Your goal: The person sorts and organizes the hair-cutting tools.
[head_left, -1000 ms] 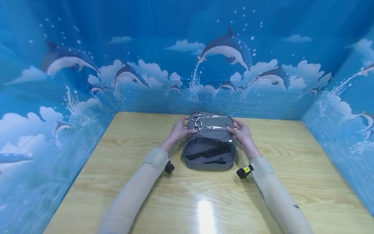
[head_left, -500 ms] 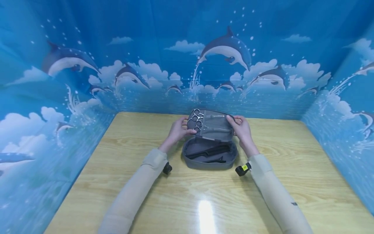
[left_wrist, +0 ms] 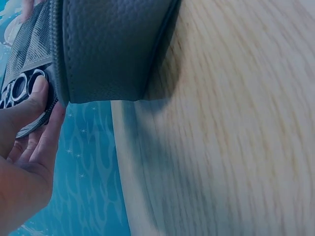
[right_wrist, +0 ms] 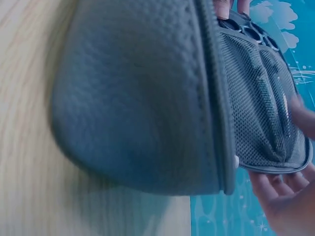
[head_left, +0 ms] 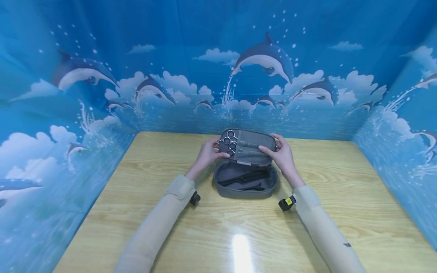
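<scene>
A grey zip case stands unzipped, its base [head_left: 246,194] on the table and its lid [head_left: 263,137] raised behind. Inside the lid, a mesh pocket [head_left: 250,156] covers the blades of two pairs of scissors [head_left: 235,141], whose ring handles stick out at the left. My left hand [head_left: 208,153] pinches the lid's left end, thumb [left_wrist: 39,88] beside the rings and fingers behind. My right hand [head_left: 285,157] grips the right end, with its thumb [right_wrist: 302,118] over the mesh and the other fingers behind the lid.
In the base lie a black comb [head_left: 254,175] and a smaller black clip-like piece [head_left: 254,187]. The wooden table [head_left: 164,159] ends just behind the case, where a blue dolphin-print curtain [head_left: 170,113] hangs. Small cameras [head_left: 286,203] sit on both wrists.
My right hand shifted up along the lid's right end, then its thumb came down and left across the mesh. The lid tilted slightly. My left hand keeps its grip almost unmoved.
</scene>
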A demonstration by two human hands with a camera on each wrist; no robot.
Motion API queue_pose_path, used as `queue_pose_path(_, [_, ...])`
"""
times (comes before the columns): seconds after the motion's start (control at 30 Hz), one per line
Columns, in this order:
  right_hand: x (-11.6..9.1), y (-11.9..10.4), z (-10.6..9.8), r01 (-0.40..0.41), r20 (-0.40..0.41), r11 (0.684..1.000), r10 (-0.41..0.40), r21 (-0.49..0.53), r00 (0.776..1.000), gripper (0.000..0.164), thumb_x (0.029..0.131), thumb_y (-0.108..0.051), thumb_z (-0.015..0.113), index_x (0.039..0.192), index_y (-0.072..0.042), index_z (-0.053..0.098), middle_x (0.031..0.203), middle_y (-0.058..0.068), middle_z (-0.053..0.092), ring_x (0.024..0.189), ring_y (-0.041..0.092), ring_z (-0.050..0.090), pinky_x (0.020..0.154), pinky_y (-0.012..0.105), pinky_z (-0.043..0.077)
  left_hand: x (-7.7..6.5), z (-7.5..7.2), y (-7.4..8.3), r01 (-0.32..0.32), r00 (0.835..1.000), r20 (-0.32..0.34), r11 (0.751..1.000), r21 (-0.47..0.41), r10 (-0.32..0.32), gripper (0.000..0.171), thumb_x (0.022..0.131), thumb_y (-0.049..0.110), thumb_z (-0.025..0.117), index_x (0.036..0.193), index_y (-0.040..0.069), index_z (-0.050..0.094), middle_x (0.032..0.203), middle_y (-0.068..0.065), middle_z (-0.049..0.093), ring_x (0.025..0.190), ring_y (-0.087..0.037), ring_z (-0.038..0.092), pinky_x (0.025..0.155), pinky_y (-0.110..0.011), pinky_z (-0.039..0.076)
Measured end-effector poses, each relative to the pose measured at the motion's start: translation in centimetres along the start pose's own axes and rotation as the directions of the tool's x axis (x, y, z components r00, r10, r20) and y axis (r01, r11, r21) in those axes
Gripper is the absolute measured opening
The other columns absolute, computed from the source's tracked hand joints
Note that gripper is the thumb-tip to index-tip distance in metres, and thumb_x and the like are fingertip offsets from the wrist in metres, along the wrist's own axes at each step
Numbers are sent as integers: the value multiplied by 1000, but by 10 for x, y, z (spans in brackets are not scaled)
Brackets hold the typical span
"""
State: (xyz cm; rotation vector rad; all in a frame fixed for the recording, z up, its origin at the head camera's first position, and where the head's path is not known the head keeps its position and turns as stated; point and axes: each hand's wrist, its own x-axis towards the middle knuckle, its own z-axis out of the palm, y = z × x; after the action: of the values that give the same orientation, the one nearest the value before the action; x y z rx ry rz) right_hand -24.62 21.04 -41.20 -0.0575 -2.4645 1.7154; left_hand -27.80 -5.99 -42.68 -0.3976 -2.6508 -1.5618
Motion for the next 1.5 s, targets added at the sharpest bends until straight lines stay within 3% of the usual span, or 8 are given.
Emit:
queue_pose_path(0.4, [-3,4,1,49,-35,998,-51,-37,998,64,89,-24,80,145,-16,50,135,19,63,116,35,62,91,50,54,-4,3,-6,-71,997,-14,997,-29,71,65,76,5,87,133,-2,58,111,-25,72,86,-34,74,71,-28,61])
queue_pose_path(0.7, [-9,6,-3,176,-31,977,-181,-122,983,57,90,-15,79,140,-9,52,123,24,67,110,39,65,89,54,54,-8,1,-2,-145,988,-26,977,154,150,64,74,14,90,129,1,61,107,-17,74,87,-28,73,79,-35,60])
queue_pose_path(0.83, [-13,8,-4,245,-14,958,-249,-147,968,54,89,-13,79,136,-8,53,124,24,67,111,40,65,91,55,55,-16,2,3,-165,980,-63,944,285,190,67,74,20,89,131,3,60,108,-14,71,90,-26,70,82,-39,58])
queue_pose_path(0.97, [-17,9,-3,294,-7,942,-299,-161,954,50,89,-14,79,133,-7,55,124,22,67,112,38,66,85,53,58,-25,8,7,-165,967,-98,868,469,237,66,78,28,86,130,0,57,103,-16,70,85,-29,69,75,-42,58])
queue_pose_path(1.07, [-20,9,-2,321,-12,931,-328,-173,945,49,90,-14,78,131,-6,55,124,20,67,111,36,66,79,51,60,-29,13,9,-147,960,-122,823,549,254,63,80,30,86,125,-3,56,93,-19,72,80,-34,71,69,-45,58])
queue_pose_path(1.3, [-25,9,0,366,-11,907,-376,-207,926,48,92,-11,75,133,-2,51,123,22,64,109,38,66,75,50,61,-33,21,14,-89,955,-181,810,580,235,67,79,29,86,129,-3,56,84,-20,73,75,-36,71,65,-46,58])
queue_pose_path(1.5, [-29,9,0,405,-4,889,-416,-215,909,43,92,-6,74,128,-1,52,123,22,62,109,38,65,70,47,62,-39,31,22,-37,949,-223,785,619,221,80,84,25,84,144,-8,43,76,-18,70,64,-34,68,59,-45,56])
